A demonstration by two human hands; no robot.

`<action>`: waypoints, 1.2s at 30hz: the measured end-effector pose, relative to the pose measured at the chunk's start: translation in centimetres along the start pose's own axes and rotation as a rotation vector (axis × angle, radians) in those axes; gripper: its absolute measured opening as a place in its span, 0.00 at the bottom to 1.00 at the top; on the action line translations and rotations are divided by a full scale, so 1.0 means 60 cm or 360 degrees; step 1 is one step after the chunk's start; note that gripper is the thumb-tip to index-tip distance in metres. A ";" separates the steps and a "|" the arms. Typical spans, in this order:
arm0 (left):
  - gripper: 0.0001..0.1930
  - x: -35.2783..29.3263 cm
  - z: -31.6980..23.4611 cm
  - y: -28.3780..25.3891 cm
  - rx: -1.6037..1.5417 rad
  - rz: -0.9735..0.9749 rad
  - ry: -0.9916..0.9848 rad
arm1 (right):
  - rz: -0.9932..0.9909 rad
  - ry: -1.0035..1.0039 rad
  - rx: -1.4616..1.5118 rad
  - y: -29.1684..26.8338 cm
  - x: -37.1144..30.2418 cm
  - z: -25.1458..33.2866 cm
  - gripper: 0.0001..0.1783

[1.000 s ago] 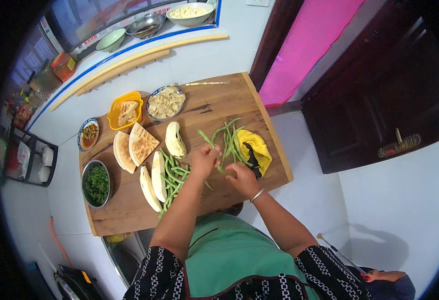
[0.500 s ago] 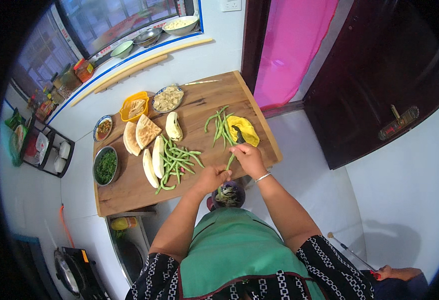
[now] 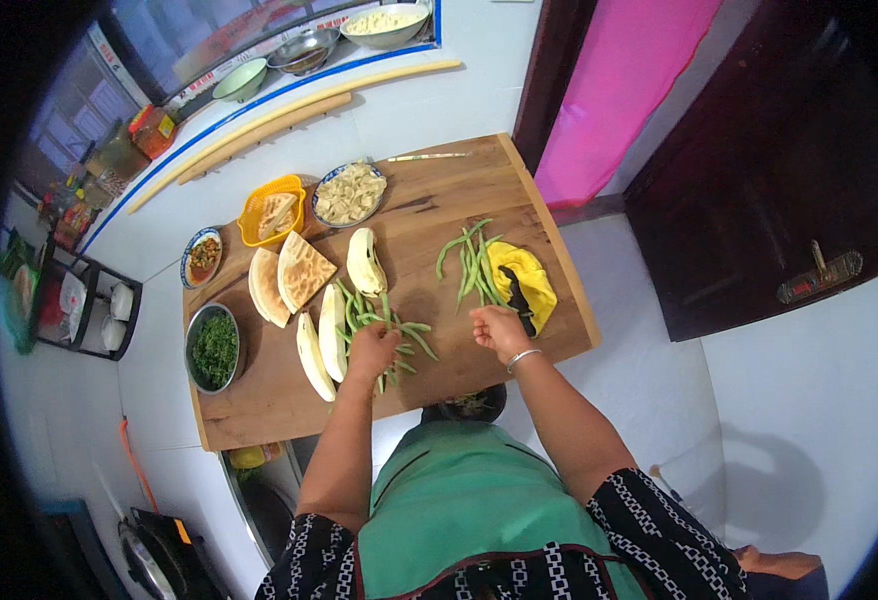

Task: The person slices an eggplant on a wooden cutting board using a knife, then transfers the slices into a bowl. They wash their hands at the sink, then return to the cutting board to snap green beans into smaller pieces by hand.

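My left hand (image 3: 374, 348) is down in the larger pile of green beans (image 3: 417, 338), its fingers closed on a bean; the fingertips are partly hidden. My right hand (image 3: 502, 330) hovers at the near end of a smaller bunch of green beans (image 3: 474, 262). Its fingers are curled, and nothing shows in them. Beside that hand lies a yellow cloth-like thing with a black part (image 3: 526, 275). Pale, long peeled vegetables (image 3: 332, 335) rest against the left side of the larger pile, and another pale one (image 3: 365, 262) lies behind it.
Flatbread wedges (image 3: 304, 270), a yellow basket (image 3: 249, 222), a plate of pale slices (image 3: 349, 195) and a bowl of chopped greens (image 3: 215, 347) occupy the table's left and back. A bin with scraps (image 3: 474, 404) stands under the near edge. Another person's arm (image 3: 779, 563) shows lower right.
My hands have parted from the bean they both held. The left moved left into the larger pile; the right stayed near the smaller bunch. The view has shifted slightly.
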State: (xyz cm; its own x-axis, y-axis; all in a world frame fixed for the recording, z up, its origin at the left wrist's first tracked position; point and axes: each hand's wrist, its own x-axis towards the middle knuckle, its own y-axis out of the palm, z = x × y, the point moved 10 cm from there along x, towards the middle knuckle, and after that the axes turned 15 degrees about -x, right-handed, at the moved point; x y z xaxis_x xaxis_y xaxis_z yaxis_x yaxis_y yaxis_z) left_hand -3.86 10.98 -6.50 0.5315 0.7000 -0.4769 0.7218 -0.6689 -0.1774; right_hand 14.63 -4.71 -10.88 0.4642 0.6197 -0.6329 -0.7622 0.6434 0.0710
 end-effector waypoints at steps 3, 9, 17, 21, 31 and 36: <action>0.18 0.031 -0.058 -0.084 0.0624 -0.0469 0.0515 | 0.0004 0.0112 -0.0055 0.037 0.073 0.003 0.13; 0.17 0.056 -0.144 -0.113 0.0320 -0.0454 0.0646 | -0.0158 0.0057 -0.0914 0.080 0.168 0.034 0.24; 0.22 0.050 -0.185 0.042 0.0432 -0.0062 0.0987 | -0.0053 -0.0621 -0.1347 0.083 0.061 0.131 0.20; 0.24 0.008 -0.206 0.135 0.0617 0.0090 0.1123 | 0.0166 -0.1024 -0.1413 0.071 -0.067 0.190 0.18; 0.17 -0.146 -0.205 0.231 0.0603 0.0027 0.1191 | 0.0331 -0.1273 -0.1239 -0.015 -0.235 0.138 0.15; 0.10 -0.166 -0.178 0.209 0.0621 -0.0059 0.1160 | 0.0212 -0.1197 -0.1006 -0.042 -0.241 0.131 0.15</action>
State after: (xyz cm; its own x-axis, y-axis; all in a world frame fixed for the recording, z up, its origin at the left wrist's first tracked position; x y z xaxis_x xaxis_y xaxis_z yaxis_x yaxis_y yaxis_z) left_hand 4.65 -1.72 5.24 0.7614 0.6200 0.1894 0.6102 -0.5869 -0.5321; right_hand 13.41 -11.78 4.13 0.3563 0.9342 0.0200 -0.8279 0.3255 -0.4567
